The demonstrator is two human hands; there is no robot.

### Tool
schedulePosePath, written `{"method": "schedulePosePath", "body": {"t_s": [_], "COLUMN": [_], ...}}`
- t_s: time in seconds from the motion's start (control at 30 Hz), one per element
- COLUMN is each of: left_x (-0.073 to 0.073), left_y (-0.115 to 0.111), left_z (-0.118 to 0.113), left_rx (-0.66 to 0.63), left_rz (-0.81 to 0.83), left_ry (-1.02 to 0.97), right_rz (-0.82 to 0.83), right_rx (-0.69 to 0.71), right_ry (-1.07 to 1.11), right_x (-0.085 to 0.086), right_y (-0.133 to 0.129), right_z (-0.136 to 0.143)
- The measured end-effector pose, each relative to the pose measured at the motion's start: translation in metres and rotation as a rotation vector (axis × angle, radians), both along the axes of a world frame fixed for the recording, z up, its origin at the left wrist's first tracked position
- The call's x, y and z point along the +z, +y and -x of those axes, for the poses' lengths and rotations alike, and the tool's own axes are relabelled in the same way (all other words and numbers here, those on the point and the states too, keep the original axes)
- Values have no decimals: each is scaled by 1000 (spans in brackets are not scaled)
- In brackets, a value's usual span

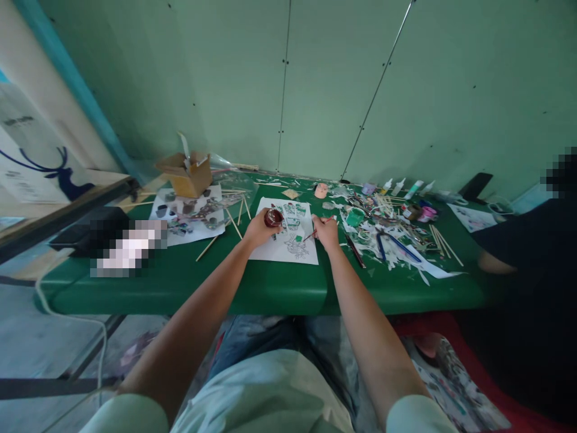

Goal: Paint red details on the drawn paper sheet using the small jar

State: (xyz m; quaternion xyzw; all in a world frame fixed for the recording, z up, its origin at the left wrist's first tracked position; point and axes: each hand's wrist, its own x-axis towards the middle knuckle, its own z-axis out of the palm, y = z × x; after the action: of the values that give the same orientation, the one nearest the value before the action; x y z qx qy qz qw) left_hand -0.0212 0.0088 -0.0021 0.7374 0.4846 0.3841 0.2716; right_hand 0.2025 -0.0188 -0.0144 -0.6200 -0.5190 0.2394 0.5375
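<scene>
My left hand (260, 230) is wrapped round a small jar of dark red paint (273, 218), held over the left side of a white sheet of paper (302, 254). Line drawings cover the sheet, some with green painted parts. In my right hand (325, 231) a thin paintbrush (309, 237) is pinched, its tip low over the drawing at the lower right of the paper. I cannot tell whether the tip touches the sheet.
A cardboard box (189, 176) stands on the left beside wooden sticks (234, 224). To the right lie paper scraps, scissors with blue handles (396, 243), a green paint container (355, 216) and glue bottles (399, 186). A person in dark clothes (536, 264) sits at the far right.
</scene>
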Motion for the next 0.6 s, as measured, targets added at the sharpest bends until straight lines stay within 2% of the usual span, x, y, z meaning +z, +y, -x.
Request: {"method": "schedulePosePath", "body": {"t_s": [0.2, 0.43, 0.6], "left_x": [0, 0, 1], "left_y": [-1, 0, -1], "left_z": [0, 0, 0], "left_rx": [-3, -6, -5], "left_rz": [-1, 0, 8], "left_ry": [-4, -14, -16], "right_rz": [2, 10, 4], "right_rx": [-59, -13, -9], "right_ry": [-15, 26, -31], "right_x": [2, 0, -1], "right_y": [0, 1, 1], "right_z": [0, -1, -1]}}
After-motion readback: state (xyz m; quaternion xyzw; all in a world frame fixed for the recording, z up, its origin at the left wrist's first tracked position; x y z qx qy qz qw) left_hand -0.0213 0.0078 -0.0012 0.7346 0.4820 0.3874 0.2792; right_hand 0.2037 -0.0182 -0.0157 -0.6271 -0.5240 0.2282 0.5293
